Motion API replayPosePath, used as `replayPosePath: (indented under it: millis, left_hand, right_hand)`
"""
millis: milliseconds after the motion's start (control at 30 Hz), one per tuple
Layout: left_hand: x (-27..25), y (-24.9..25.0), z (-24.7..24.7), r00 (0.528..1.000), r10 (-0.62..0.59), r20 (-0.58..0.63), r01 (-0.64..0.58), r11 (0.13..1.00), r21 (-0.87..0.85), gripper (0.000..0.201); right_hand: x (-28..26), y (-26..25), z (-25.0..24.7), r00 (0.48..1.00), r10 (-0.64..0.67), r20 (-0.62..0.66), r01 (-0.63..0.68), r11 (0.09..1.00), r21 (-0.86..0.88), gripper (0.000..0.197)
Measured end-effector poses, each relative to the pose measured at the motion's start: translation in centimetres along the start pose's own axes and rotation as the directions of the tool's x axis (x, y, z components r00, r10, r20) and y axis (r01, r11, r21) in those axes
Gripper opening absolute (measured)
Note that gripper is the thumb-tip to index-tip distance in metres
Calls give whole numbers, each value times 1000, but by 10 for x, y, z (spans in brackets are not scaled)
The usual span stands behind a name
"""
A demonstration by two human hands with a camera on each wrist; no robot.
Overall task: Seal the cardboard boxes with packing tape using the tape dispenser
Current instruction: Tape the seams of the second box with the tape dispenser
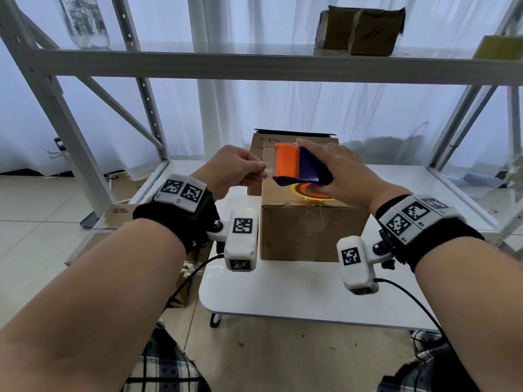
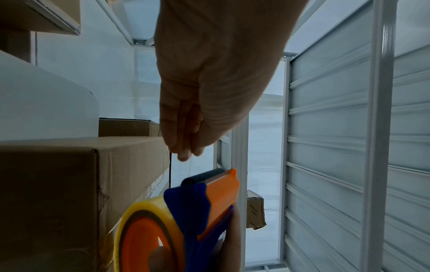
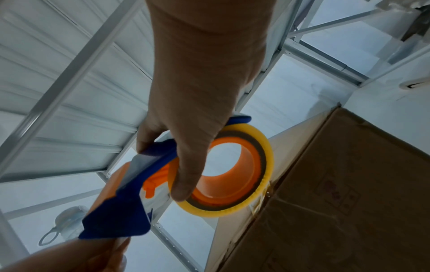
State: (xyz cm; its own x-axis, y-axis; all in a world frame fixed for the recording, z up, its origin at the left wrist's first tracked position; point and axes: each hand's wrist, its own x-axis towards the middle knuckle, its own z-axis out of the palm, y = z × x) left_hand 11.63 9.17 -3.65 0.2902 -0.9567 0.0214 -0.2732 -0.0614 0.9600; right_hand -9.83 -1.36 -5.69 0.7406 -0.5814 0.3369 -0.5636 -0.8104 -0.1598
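Tape dispenser in right hand, above box

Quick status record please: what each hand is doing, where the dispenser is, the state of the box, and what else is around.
right hand: grips the tape dispenser, held above the box top
left hand: fingers pinched together beside the dispenser's orange front end; whether it pinches tape, cannot tell
tape roll: yellowish, on an orange hub in the dispenser
cardboard box: closed, on the white table; some clear tape on its near side
second box: behind the first, mostly hidden
upper shelf: holds another cardboard box
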Motion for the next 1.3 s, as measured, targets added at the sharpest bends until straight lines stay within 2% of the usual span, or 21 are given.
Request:
replayPosePath:
  millis: [133,300,400,467,600,767,900,1033,1200,1300]
  left_hand:
    - [0,-2,1,1000,-25,-6,25,998,-50,7]
    - [0,-9,-1,998,-64,-28,62,996,-60,9]
    - [0,-13,-13,994,-99,-35,97,993,-61,9]
    - [-2,-15,-14,994,-108,-27,107,994,-31,9]
    - [-5,-22,2,990,-86,-116,94,993,68,16]
    - [-13,-37,15,990,-99,-99,118,970,211,29]
    - [-15,-48,23,983,-93,-157,135,950,282,33]
    - [-16,-48,24,978,-57,-203,115,950,291,33]
    - [-12,-46,18,970,13,-241,65,948,312,26]
    - [-12,-46,14,969,24,-245,59,944,325,25]
  right_hand:
    - [-2,0,-10,998,-9,59,11,999,-43,89]
    - [-6,-8,-26,993,-10,120,19,997,-77,81]
    - [-14,-2,-37,986,20,163,12,981,-191,77]
    - [-18,-1,-39,981,55,185,-9,971,-240,75]
    - [-17,-11,-35,976,39,215,24,959,-283,69]
    - [-20,-14,-32,946,91,312,11,950,-311,63]
    - [-15,-23,-28,932,127,339,15,921,-388,61]
    - [-10,-29,-26,913,134,386,20,929,-370,68]
    - [-15,-34,-20,923,151,354,-31,945,-325,86]
    - [-16,-38,-18,905,194,377,-57,937,-345,77]
